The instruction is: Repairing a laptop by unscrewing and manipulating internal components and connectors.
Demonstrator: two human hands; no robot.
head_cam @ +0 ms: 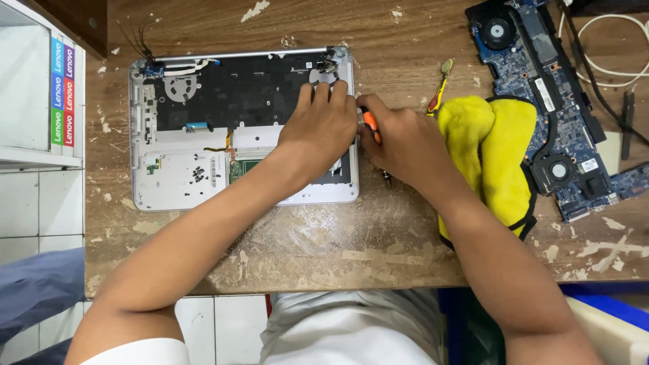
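My left hand (323,128) presses flat, fingers together, on the opened silver laptop shell (176,179). My right hand (402,145) grips an orange-handled screwdriver (370,126) beside it.

A worn brown wooden surface (378,236) with flaking patches stands over a white tiled floor (34,209), seemingly evenly lit.

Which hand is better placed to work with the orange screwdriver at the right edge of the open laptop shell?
Probably the right hand: it grips the orange-handled screwdriver. The left hand lies flat on the silver laptop shell.
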